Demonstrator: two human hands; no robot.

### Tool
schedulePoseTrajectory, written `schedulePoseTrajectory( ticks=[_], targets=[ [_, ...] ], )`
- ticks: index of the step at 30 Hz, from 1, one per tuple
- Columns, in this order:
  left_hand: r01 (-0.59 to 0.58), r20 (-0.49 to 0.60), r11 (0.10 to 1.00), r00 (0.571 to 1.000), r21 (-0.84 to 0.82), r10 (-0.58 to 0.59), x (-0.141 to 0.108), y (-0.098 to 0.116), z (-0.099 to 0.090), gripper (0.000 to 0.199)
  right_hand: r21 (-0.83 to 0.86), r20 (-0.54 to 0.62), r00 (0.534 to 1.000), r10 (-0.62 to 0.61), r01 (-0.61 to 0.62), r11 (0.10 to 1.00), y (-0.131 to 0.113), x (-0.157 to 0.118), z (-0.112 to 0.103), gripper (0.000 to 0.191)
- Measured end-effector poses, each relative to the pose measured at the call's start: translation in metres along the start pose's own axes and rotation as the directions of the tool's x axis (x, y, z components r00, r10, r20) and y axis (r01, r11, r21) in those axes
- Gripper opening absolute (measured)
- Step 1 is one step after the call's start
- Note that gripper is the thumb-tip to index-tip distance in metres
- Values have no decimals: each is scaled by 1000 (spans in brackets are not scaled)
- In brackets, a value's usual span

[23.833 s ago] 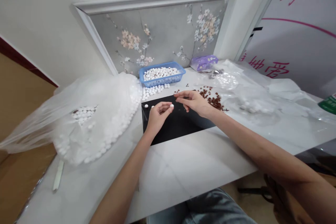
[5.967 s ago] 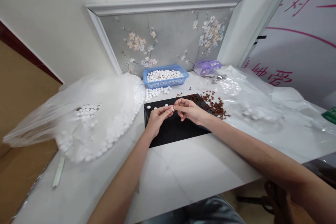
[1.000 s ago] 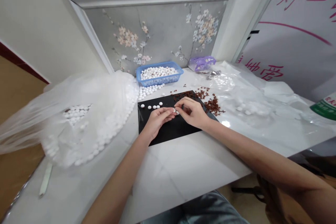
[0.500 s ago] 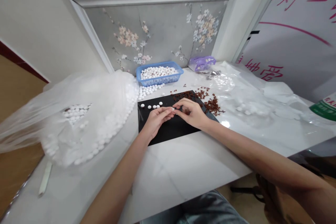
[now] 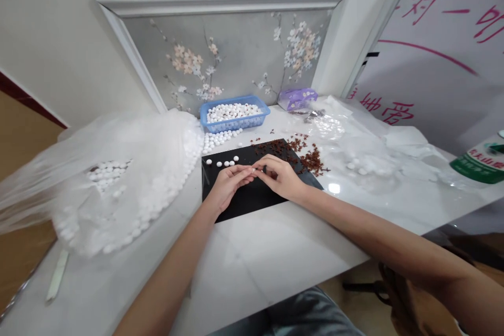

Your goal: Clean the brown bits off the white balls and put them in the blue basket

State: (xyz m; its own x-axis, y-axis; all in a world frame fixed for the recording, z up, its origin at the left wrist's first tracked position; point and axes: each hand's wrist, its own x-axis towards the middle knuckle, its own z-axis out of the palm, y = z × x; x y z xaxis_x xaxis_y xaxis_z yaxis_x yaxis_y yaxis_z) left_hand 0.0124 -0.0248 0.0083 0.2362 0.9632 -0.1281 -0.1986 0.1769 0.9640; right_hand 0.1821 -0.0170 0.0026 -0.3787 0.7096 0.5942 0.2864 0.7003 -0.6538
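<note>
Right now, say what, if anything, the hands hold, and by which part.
A white ball, in the fingertips of the left hand; the right hand is at it. Fingers hide most of it, so which part is gripped cannot be told.

I am finding open tabletop (image 5: pixel 252 252) along the near edge of the black board (image 5: pixel 254 200), so a hand could be passing there between the forearms. Over the board's middle, the left hand (image 5: pixel 229 185) and right hand (image 5: pixel 282 179) are barring the way. A bulging plastic bag (image 5: pixel 137 184) is walling off its left, a blue basket (image 5: pixel 236 125) is standing behind, and brown pieces (image 5: pixel 312 158) are cluttering its far right corner.
</note>
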Motion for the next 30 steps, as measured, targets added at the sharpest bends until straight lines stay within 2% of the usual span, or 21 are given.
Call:
schedulePoseTrajectory(
  ticks=[6,12,14,17,19,21,23,25,27,30],
  targets=[
    [-38,-25,997,999,74,40,0,-1,3,24,-15,7,1000,9,-9,1000,2,-1,1,13],
    [-141,-119,933,975,332,190,2,-1,2,28,24,-69,992,110,-109,994,8,-2,13,14],
    [-164,-155,837,947,522,283,2,0,-2,27,43,-127,977,174,-169,985,12,-2,14,17],
    [-122,-166,586,895,801,413,1,2,-8,21,5,-216,942,257,-262,965,19,-2,11,16],
    [-69,-167,475,883,877,438,-1,3,-10,22,-92,-267,929,257,-290,953,24,0,5,13],
    [-47,-167,430,880,902,445,-3,3,-9,25,-237,-285,930,231,-302,923,28,6,-1,11],
    [-38,-151,384,881,922,449,-4,2,-8,28,-384,-221,952,214,-287,878,31,16,-5,10],
    [-30,-126,324,885,946,449,-6,2,-6,32,-490,-107,971,214,-239,838,34,30,-4,11],
    [-27,-101,265,884,964,456,-6,1,-6,34,-556,-8,975,224,-190,809,38,49,3,14],
    [-32,-68,194,873,980,484,-7,0,-6,33,-596,53,963,263,-180,782,46,77,22,19]
  ],
)
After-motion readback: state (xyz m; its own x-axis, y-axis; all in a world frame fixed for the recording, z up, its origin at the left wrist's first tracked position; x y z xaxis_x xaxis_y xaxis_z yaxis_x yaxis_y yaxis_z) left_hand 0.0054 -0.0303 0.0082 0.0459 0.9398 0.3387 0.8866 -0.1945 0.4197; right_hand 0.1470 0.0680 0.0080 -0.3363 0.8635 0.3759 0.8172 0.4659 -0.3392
